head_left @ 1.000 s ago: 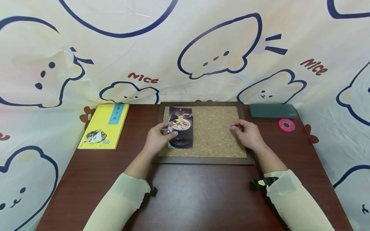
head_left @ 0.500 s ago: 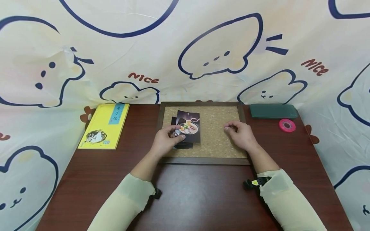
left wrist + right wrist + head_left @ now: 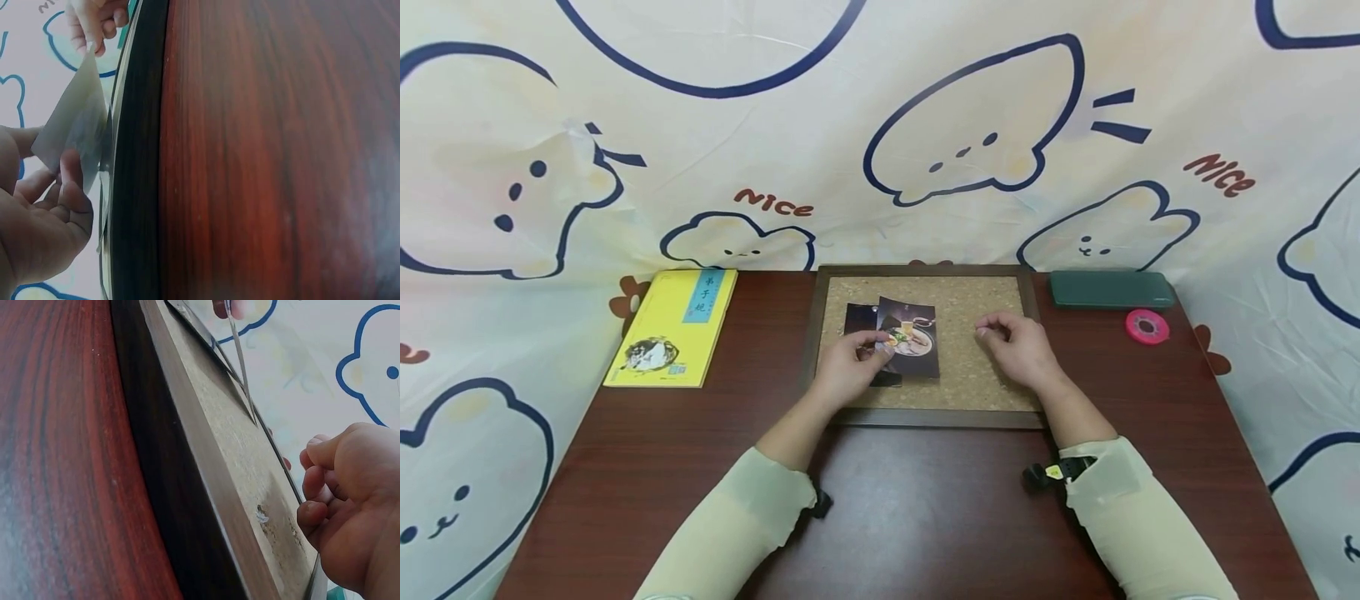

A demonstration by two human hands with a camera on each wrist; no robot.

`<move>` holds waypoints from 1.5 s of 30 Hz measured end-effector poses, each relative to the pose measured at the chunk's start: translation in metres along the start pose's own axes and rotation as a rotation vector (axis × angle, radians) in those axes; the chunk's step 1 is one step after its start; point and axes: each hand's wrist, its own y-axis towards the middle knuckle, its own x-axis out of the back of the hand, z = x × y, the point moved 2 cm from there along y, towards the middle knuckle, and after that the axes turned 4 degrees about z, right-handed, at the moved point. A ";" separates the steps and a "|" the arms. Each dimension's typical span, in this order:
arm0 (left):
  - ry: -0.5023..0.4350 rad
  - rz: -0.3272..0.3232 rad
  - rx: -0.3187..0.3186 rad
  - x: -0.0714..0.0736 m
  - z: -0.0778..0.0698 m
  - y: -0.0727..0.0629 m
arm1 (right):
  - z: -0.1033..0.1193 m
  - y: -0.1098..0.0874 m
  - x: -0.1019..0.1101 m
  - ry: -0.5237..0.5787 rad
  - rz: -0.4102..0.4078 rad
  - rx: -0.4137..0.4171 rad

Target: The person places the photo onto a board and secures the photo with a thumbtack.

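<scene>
In the head view my left hand [image 3: 847, 367] pinches a dark photo card [image 3: 917, 354] of a bowl of food by its left edge. The left wrist view shows the card's pale back [image 3: 78, 115], tilted up off the cork board [image 3: 970, 387] between thumb and fingers. Partly behind it, a second dark photo [image 3: 861, 317] lies on the board's left side. My right hand [image 3: 1021, 350] hovers over the board's right part with thumb and fingertips curled together. Whether a tiny thing sits between those tips is too small to tell.
A yellow book [image 3: 672, 329] lies at the table's left. At the back right are a dark green case [image 3: 1111, 289] and a pink round tape roll [image 3: 1147, 327]. The board's brown frame [image 3: 940, 418] forms a raised edge. Patterned cloth [image 3: 850, 150] hangs behind.
My left hand has shifted the food photo rightward, uncovering part of the second photo beneath. My right hand has moved somewhat left, with its fingers still drawn together.
</scene>
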 end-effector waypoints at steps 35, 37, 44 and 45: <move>0.258 0.122 -0.026 -0.040 -0.018 0.013 | 0.017 0.022 -0.011 -0.061 0.100 -0.019; 0.267 0.131 -0.013 -0.042 -0.020 0.013 | 0.019 0.024 -0.011 -0.062 0.106 -0.013; 0.346 0.173 0.000 -0.047 -0.023 0.012 | 0.021 0.033 -0.015 -0.099 0.122 -0.022; 0.355 0.178 -0.002 -0.048 -0.023 0.012 | 0.021 0.034 -0.016 -0.107 0.123 -0.017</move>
